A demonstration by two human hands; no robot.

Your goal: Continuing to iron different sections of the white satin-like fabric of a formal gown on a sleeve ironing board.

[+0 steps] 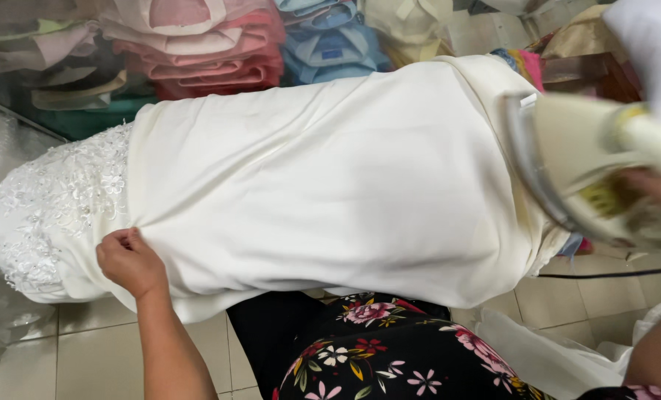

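A cream white garment [330,178] lies spread over a padded board, with a lace-embroidered part [56,200] at its left end. My left hand [127,259] pinches the fabric at the near edge, next to the lace. My right hand [656,189] grips the handle of a cream-coloured clothes iron [582,163], blurred, tilted up above the garment's right end with its metal soleplate facing left.
Stacks of folded clothes in pink [205,44], blue [330,41] and cream fill the shelves behind the board. A black cord [604,275] runs at the right. Tiled floor [86,348] lies below, with white cloth [560,355] piled at the lower right.
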